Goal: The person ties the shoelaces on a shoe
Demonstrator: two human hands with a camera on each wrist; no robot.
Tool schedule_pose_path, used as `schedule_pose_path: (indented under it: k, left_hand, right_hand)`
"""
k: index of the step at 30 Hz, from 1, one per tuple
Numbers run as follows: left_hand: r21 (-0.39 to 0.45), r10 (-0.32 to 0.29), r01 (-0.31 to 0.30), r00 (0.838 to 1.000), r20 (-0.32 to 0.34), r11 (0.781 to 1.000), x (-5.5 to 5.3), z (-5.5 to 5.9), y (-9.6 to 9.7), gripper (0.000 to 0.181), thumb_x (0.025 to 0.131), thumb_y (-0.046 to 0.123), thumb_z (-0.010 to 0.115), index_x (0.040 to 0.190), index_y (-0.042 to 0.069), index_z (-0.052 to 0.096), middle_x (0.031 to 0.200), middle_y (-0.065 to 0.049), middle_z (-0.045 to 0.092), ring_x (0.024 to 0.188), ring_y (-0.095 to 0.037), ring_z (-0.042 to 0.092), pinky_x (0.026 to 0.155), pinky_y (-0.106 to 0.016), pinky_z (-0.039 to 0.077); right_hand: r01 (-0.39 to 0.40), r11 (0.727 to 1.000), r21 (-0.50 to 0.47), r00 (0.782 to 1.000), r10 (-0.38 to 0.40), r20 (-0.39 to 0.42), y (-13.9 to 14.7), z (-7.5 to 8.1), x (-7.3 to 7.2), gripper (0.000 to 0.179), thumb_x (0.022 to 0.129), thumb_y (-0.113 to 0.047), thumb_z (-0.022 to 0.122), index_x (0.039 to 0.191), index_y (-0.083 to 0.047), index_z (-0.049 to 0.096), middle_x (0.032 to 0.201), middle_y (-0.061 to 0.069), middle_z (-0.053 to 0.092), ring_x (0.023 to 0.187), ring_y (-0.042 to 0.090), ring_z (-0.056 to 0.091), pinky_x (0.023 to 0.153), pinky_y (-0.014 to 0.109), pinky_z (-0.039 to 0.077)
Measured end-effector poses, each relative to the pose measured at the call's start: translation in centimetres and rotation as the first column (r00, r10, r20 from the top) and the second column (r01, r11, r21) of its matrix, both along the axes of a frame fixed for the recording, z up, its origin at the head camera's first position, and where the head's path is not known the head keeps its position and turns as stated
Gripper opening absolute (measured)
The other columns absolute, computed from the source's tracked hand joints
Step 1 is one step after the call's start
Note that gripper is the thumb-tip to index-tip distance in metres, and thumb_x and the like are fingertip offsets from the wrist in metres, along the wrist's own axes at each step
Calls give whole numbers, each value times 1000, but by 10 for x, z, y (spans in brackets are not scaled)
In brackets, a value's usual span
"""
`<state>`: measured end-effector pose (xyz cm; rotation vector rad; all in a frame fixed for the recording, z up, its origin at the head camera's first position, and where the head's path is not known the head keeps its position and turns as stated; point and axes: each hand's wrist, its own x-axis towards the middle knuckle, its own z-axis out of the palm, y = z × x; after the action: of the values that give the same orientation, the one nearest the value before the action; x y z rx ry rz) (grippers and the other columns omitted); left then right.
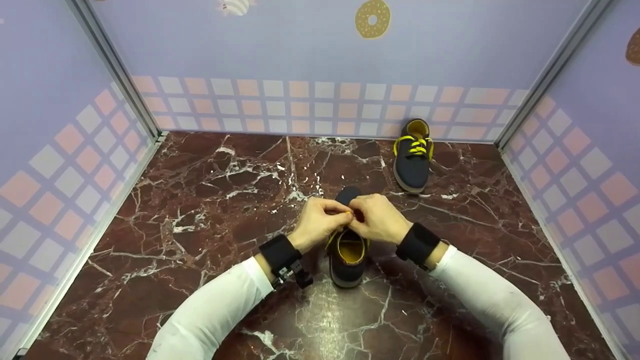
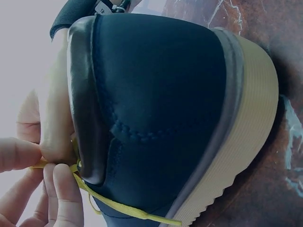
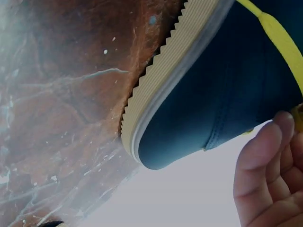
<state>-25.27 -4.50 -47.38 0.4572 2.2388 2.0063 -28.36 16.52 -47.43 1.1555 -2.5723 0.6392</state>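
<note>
A dark navy shoe (image 1: 347,274) with a yellow lining stands on the floor in front of me, toe pointing away. Over its tongue my left hand (image 1: 320,222) and right hand (image 1: 381,217) meet, fingertips close together. Between them runs a yellow shoelace (image 2: 111,203), which both pinch at the lacing. One loose lace end hangs down the shoe's side in the left wrist view. On the other side, the right wrist view shows my right hand (image 3: 265,175) with thumb and finger together near the lacing, and the ribbed tan sole (image 3: 163,78).
Another dark shoe (image 1: 412,170) with yellow laces stands at the back right, near the wall. Red-brown marbled flooring (image 1: 240,200) spreads around both shoes. Patterned lilac panels (image 1: 280,50) enclose the back and sides.
</note>
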Motion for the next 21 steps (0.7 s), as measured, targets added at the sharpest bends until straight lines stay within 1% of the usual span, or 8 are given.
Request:
schedule_pose_path:
  k: [4, 7, 10, 12, 14, 16, 18, 21]
  left_hand:
    - [-19, 4, -4, 1000, -8, 1000, -1, 0, 0, 16, 92, 6, 82, 104, -4, 87, 80, -3, 84, 61, -10, 67, 60, -19, 56]
    - [-8, 1, -1, 1000, -8, 1000, -1, 0, 0, 17, 93, 6, 82, 104, -5, 87, 83, -8, 85, 61, -9, 68, 61, -19, 57]
    - [12, -6, 6, 1000, -9, 1000, -1, 0, 1, 18, 93, 7, 82, 105, -7, 86, 86, -13, 86, 61, -8, 68, 61, -20, 58]
    - [20, -11, 11, 1000, -10, 1000, -1, 0, 1, 18, 94, 6, 82, 105, -8, 86, 88, -16, 86, 61, -7, 68, 62, -21, 58]
    - [21, -15, 16, 1000, -10, 1000, -1, 0, 1, 17, 94, 6, 82, 105, -7, 86, 90, -18, 86, 62, -7, 69, 62, -21, 59]
    - [17, -21, 21, 1000, -9, 1000, -1, 0, 2, 16, 95, 5, 83, 106, -7, 86, 92, -19, 86, 64, -7, 70, 64, -21, 61]
    - [11, -28, 28, 1000, -12, 1000, 0, 0, 3, 16, 96, 5, 83, 106, -6, 86, 93, -20, 86, 66, -7, 72, 65, -20, 62]
    - [-2, -26, 26, 999, -19, 1000, 1, 1, 3, 15, 95, 5, 83, 106, -5, 87, 93, -19, 87, 67, -6, 74, 66, -19, 63]
  right_hand:
    - [10, 999, -32, 994, -6, 108, 2, 1, -3, 9, 88, -15, 80, 84, -9, 73, 69, 4, 65, 62, 10, 52, 61, 25, 42]
    - [18, 998, -67, 978, -4, 209, 3, 3, -4, 7, 89, -15, 79, 86, -8, 77, 69, 4, 69, 62, 6, 53, 62, 23, 43]
    - [41, 994, -102, 949, -7, 316, 5, 5, -5, 6, 89, -14, 77, 87, -8, 78, 70, 1, 70, 63, 4, 55, 63, 21, 44]
    - [57, 990, -128, 916, -1, 401, 7, 6, -6, 5, 88, -12, 77, 87, -7, 79, 71, -2, 69, 64, 3, 56, 63, 19, 45]
    - [64, 985, -161, 862, 27, 506, 9, 7, -8, 5, 89, -9, 76, 89, -5, 79, 71, -5, 67, 61, 2, 55, 60, 18, 44]
    - [69, 978, -198, 787, 68, 613, 11, 7, -10, 5, 90, -6, 75, 91, -2, 79, 71, -9, 66, 58, 1, 54, 57, 17, 44]
    - [78, 968, -237, 691, 119, 713, 14, 7, -11, 6, 92, -3, 74, 95, 0, 79, 72, -11, 68, 55, 1, 55, 54, 17, 47]
    - [124, 942, -311, 516, 207, 831, 18, 8, -13, 11, 97, -1, 65, 99, 0, 76, 72, -8, 67, 54, 4, 57, 54, 21, 51]
